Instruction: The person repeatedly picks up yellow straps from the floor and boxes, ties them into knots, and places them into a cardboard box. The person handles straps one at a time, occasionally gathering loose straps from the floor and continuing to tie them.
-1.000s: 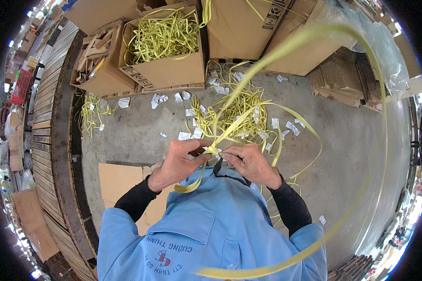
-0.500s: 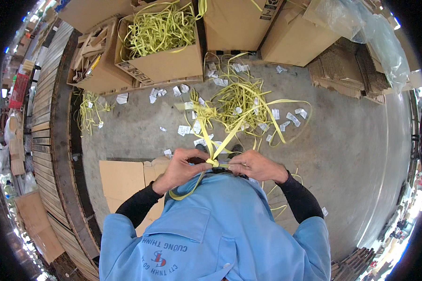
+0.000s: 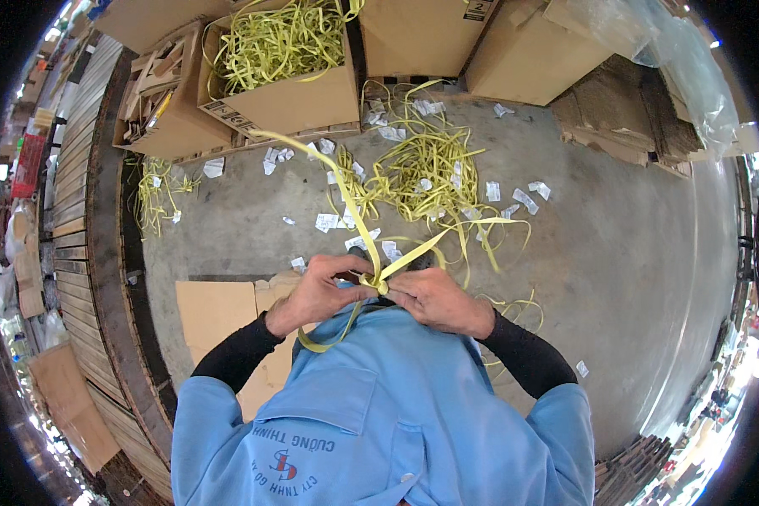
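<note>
Both my hands meet in front of my blue shirt at a knot in a yellow strap (image 3: 358, 215). My left hand (image 3: 325, 291) pinches the knotted part from the left, thumb and fingers closed on it. From the right, my right hand (image 3: 438, 299) grips the same knot, its fingertips close to the left ones. One long strap end rises up and to the left, another stretches out to the right, and a loop hangs below my left hand. Beyond my hands a tangled heap of yellow straps (image 3: 422, 173) lies on the concrete floor.
A cardboard box (image 3: 291, 101) full of yellow straps stands at the back left, beside a box of cardboard scraps (image 3: 156, 110). Paper slips (image 3: 524, 201) are scattered about the floor. A flat cardboard sheet (image 3: 215, 325) lies at left; stacked cardboard (image 3: 620, 110) stands back right.
The long strap end has swung up and to the left, now reaching toward the strap box. My right hand has moved slightly left, closer against the knot.
</note>
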`<state>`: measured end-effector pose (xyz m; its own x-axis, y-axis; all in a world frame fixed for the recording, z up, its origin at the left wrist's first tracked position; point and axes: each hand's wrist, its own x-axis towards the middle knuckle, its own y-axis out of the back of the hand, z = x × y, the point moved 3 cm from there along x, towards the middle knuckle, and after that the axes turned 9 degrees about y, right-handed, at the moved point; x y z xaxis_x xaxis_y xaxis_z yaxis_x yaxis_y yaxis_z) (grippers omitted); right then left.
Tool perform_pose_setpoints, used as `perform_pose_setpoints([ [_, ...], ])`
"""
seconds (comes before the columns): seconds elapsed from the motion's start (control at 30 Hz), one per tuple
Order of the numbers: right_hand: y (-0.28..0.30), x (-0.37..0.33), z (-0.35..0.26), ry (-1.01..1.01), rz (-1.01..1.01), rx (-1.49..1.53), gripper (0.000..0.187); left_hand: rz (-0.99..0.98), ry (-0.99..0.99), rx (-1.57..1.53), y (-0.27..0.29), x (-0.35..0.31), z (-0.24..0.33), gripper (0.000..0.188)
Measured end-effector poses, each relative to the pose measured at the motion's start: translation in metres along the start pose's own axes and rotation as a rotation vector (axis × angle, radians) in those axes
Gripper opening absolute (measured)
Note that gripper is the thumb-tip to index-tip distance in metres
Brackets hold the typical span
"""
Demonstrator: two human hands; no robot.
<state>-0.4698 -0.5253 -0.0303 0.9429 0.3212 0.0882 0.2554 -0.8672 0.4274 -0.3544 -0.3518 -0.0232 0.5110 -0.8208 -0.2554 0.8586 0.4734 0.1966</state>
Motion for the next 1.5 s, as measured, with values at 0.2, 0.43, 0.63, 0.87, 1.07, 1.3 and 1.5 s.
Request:
perform_pose_setpoints([
  [0.2,0.011,-0.019,0.011,-0.129,-0.117,0.161,0.017,0.038,-0.073,0.094,-0.015,0.0,-0.001,0.028],
  [0.43,-0.002,-0.012,0.005,0.008,0.042,0.03,0.012,-0.096,-0.199,0.242,-0.005,0.013,0.006,0.027],
  [0.63,-0.002,-0.003,0.017,-0.212,0.066,0.989,0.059,-0.224,-0.396,0.271,-0.011,0.025,0.02,0.025],
  [0.87,-0.026,0.014,0.038,-0.554,0.56,1.125,0.032,-0.202,-0.34,0.317,-0.02,0.042,0.012,0.026],
  [1.07,-0.019,0.015,0.027,-0.391,0.704,1.306,0.029,-0.117,-0.217,0.215,-0.01,0.043,0.011,0.023],
  [1.3,0.006,0.017,0.06,-0.184,1.255,1.768,0.029,0.062,-0.16,0.107,0.02,0.038,0.004,0.017],
  [1.5,0.083,-0.055,0.108,0.0,1.484,1.605,0.012,0.348,-0.135,0.156,0.051,0.01,0.002,0.016],
])
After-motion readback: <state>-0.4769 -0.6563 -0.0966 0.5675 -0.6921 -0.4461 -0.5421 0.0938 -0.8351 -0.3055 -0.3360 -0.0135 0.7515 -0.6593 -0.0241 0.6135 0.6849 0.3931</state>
